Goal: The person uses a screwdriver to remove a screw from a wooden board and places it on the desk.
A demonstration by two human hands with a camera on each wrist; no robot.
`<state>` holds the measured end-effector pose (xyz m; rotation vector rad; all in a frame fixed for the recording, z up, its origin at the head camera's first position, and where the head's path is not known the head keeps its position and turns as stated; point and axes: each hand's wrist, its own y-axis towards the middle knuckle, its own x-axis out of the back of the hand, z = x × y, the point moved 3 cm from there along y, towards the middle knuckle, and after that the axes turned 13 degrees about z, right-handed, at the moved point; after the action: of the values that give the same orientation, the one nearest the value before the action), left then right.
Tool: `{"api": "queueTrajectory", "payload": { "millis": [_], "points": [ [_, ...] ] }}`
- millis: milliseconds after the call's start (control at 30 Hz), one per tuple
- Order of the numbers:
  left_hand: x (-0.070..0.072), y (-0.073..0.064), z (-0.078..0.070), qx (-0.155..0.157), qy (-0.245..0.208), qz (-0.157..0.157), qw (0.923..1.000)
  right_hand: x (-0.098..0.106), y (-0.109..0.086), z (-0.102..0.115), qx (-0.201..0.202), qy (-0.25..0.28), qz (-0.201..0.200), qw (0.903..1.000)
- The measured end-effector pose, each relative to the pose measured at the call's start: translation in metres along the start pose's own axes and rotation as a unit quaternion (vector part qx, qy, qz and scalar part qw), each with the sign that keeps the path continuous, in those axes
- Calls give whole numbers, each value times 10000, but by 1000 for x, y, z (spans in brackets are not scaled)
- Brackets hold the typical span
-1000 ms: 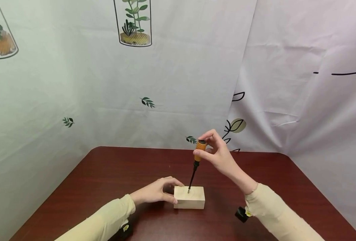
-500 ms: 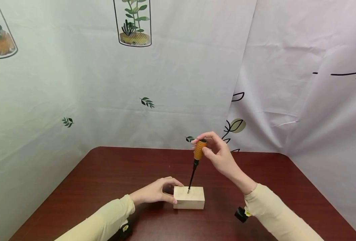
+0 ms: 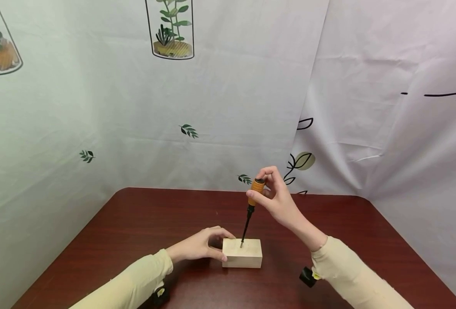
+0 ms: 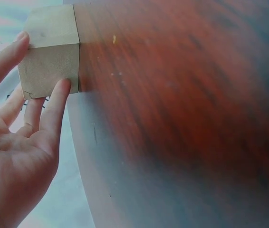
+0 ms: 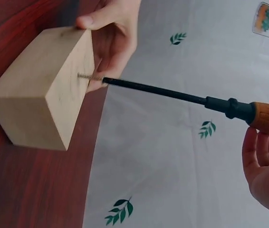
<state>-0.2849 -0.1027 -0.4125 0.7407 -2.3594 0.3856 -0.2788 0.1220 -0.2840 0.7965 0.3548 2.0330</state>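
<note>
A pale wooden block [image 3: 242, 261] lies on the table. My left hand [image 3: 201, 246] grips its left end, thumb on the near side and fingers at the far side; in the left wrist view a fingertip presses the block's end face. A screw [image 5: 90, 77] stands in the block's top, part of its thread showing. On its head sits the tip of a screwdriver [image 3: 247, 223] with a black shaft and an orange handle, leaning slightly right at the top. My right hand [image 3: 281, 201] holds the handle near its black end cap, thumb across the front and fingers behind.
The dark red wooden table [image 3: 166, 214] has rounded far corners. A white patterned curtain [image 3: 220, 107] hangs close behind it and along both sides. Black wrist cameras [image 3: 308, 277] sit under the sleeves.
Half a second ago my right thumb was on the handle's right side with fingers reaching left; now the thumb is back across the front, fingers drawn right. Block and left hand stay put.
</note>
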Motion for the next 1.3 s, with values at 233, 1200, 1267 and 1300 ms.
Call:
{"api": "queueTrajectory", "payload": {
  "millis": [233, 1200, 1267, 1300],
  "points": [
    [0, 0, 0, -49, -13, -16, 10000, 2, 0, 1, 142, -48, 12, 9999],
    [-1, 1, 1, -78, -102, 14, 9999, -1, -5, -11, -84, 147, -424, 9990],
    [0, 0, 1, -46, -109, 16, 9999, 1, -5, -11, -34, 182, -450, 9988],
    [0, 0, 1, -48, -92, 15, 9999, 1, -4, -12, 0, 194, -448, 9988]
  ]
}}
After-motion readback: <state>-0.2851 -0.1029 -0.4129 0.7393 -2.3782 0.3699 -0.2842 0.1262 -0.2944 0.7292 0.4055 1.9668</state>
